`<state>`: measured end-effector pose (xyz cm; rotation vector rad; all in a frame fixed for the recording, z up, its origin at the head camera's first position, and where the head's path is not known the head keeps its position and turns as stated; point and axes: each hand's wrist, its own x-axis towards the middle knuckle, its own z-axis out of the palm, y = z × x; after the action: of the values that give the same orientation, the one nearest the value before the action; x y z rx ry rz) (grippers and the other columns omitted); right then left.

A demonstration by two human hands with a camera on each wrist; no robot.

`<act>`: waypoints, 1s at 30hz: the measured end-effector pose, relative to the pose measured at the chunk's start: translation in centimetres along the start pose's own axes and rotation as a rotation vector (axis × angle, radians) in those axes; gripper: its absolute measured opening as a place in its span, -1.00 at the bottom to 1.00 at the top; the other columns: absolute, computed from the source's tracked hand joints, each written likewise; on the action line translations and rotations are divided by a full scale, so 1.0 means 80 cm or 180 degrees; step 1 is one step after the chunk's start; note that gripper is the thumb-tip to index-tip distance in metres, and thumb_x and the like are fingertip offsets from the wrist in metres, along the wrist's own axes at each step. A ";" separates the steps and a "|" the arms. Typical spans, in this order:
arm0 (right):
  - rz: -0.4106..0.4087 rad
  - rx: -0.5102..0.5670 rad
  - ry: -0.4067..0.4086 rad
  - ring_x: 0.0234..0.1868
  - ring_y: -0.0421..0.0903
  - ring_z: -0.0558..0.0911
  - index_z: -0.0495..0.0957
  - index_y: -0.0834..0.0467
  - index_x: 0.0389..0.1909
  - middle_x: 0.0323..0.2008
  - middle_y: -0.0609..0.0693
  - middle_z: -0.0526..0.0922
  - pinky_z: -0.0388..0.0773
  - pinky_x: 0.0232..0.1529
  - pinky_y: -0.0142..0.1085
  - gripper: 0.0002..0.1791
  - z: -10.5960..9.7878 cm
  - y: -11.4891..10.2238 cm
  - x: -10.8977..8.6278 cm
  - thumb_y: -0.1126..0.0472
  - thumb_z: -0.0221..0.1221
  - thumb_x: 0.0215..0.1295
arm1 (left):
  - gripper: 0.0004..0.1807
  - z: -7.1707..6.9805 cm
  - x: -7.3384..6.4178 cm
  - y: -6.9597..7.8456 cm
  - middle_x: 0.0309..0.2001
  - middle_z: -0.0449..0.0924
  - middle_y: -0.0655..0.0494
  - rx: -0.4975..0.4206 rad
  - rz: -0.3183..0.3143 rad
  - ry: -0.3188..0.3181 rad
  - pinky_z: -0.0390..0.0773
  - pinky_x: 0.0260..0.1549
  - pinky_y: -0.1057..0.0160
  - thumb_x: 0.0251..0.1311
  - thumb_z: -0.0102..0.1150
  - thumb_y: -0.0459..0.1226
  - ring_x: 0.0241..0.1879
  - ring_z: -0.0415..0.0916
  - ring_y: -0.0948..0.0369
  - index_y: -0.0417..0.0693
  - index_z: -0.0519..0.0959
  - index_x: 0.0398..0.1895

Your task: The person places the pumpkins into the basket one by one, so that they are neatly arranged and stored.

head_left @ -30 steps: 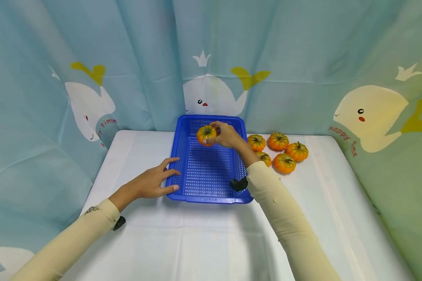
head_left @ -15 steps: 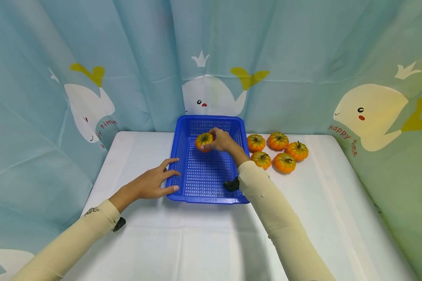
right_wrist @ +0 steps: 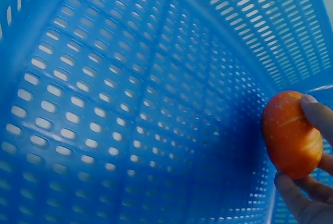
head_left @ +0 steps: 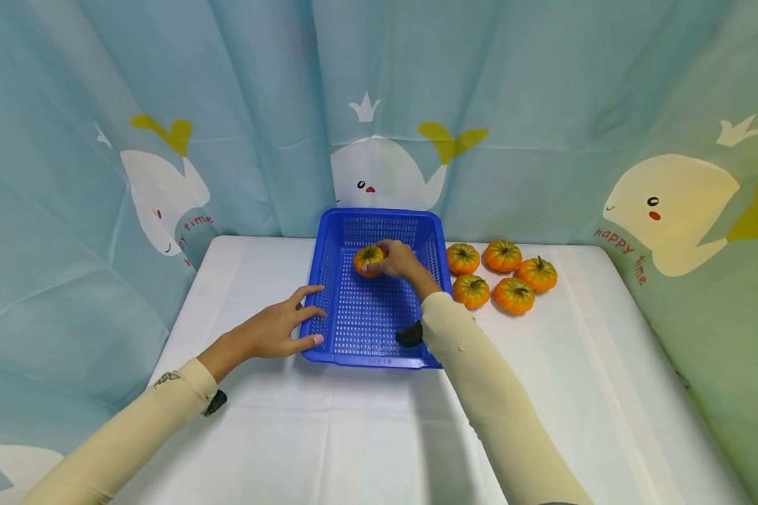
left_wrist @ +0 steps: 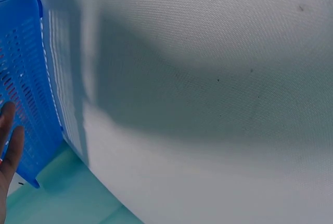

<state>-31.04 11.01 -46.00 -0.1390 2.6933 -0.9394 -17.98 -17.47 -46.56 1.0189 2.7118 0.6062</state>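
A small orange and green pumpkin (head_left: 368, 260) is gripped by my right hand (head_left: 399, 258) inside the blue plastic basket (head_left: 379, 362), toward its far end. In the right wrist view the thumb and fingers pinch the pumpkin (right_wrist: 291, 135) from both sides, close to the basket's perforated bottom (right_wrist: 130, 120). My left hand (head_left: 278, 327) rests at the basket's left rim with its fingers spread over the edge. The left wrist view catches only part of those fingers (left_wrist: 13, 151) against the basket's side wall (left_wrist: 31, 88).
Several more pumpkins (head_left: 514, 295) lie grouped on the white tabletop (head_left: 366, 435), just right of the basket. A pale blue-green curtain (head_left: 259, 91) with whale prints hangs behind and along both sides of the table.
My right hand has lowered the pumpkin deeper into the basket and moved slightly toward me. My left hand stays at the rim, and the other pumpkins have not moved.
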 end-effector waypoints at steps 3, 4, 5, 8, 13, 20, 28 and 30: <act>0.0045 0.0118 0.0006 0.22 0.18 0.51 0.34 0.25 0.39 0.24 0.27 0.50 0.45 0.32 0.01 -0.22 0.009 0.003 0.002 0.00 0.37 0.25 | -0.40 -0.001 0.000 0.000 0.58 -0.03 0.00 0.0003 -0.0003 -0.0010 0.60 0.10 -0.09 0.34 0.05 0.23 0.21 0.54 -0.10 0.11 0.52 0.26; 0.0065 0.0169 0.0010 0.21 0.18 0.52 0.33 0.25 0.38 0.23 0.27 0.50 0.46 0.31 0.01 -0.23 0.011 0.004 0.002 0.01 0.37 0.26 | -0.40 -0.001 0.000 0.000 0.58 -0.03 0.00 0.0004 -0.0003 -0.0013 0.60 0.10 -0.09 0.34 0.04 0.23 0.21 0.54 -0.10 0.11 0.52 0.26; 0.0079 0.0233 0.0013 0.20 0.18 0.52 0.32 0.26 0.38 0.22 0.27 0.50 0.47 0.30 0.00 -0.24 0.014 0.005 0.003 0.02 0.36 0.27 | -0.40 -0.001 0.000 0.000 0.58 -0.03 0.00 0.0002 -0.0003 -0.0015 0.60 0.10 -0.09 0.34 0.05 0.23 0.21 0.54 -0.10 0.11 0.52 0.26; 0.0114 0.0411 0.0079 0.16 0.17 0.53 0.30 0.28 0.33 0.19 0.27 0.50 0.48 0.29 0.00 -0.27 0.021 0.007 0.006 0.06 0.37 0.27 | -0.40 0.000 0.000 -0.001 0.58 -0.04 0.00 -0.0004 0.0001 -0.0019 0.60 0.10 -0.09 0.34 0.04 0.23 0.21 0.54 -0.10 0.11 0.52 0.26; 0.0169 0.0549 0.0133 0.19 0.18 0.52 0.28 0.26 0.34 0.21 0.27 0.48 0.45 0.32 0.02 -0.27 0.027 0.007 0.010 0.07 0.37 0.27 | -0.40 0.001 0.001 -0.002 0.58 -0.03 0.00 0.0014 -0.0002 -0.0009 0.60 0.11 -0.09 0.34 0.04 0.24 0.22 0.53 -0.10 0.11 0.52 0.26; 0.0034 0.0343 0.0206 0.22 0.16 0.54 0.34 0.25 0.36 0.22 0.26 0.53 0.45 0.31 -0.03 -0.25 0.028 0.004 0.014 0.03 0.38 0.25 | -0.42 0.002 0.001 -0.002 0.58 -0.03 0.00 0.0021 -0.0002 0.0009 0.60 0.10 -0.09 0.33 0.05 0.23 0.21 0.54 -0.09 0.12 0.52 0.25; 0.0169 0.0566 0.0322 0.22 0.18 0.52 0.31 0.24 0.29 0.23 0.27 0.49 0.45 0.31 0.01 -0.31 0.032 0.000 0.017 0.09 0.38 0.25 | -0.40 0.001 0.001 -0.002 0.58 -0.03 0.01 0.0001 -0.0019 0.0000 0.60 0.10 -0.10 0.33 0.05 0.23 0.21 0.54 -0.11 0.12 0.52 0.26; 0.0165 0.0556 0.0365 0.23 0.18 0.53 0.33 0.24 0.29 0.24 0.26 0.51 0.46 0.30 -0.01 -0.32 0.033 0.000 0.019 0.10 0.39 0.24 | -0.40 0.001 0.001 -0.002 0.58 -0.03 0.01 0.0010 -0.0013 -0.0001 0.60 0.10 -0.09 0.33 0.05 0.23 0.22 0.53 -0.11 0.10 0.52 0.26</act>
<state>-31.69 9.18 -48.33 0.0214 2.6862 -1.1943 -18.12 -17.49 -46.71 1.0137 2.7147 0.6014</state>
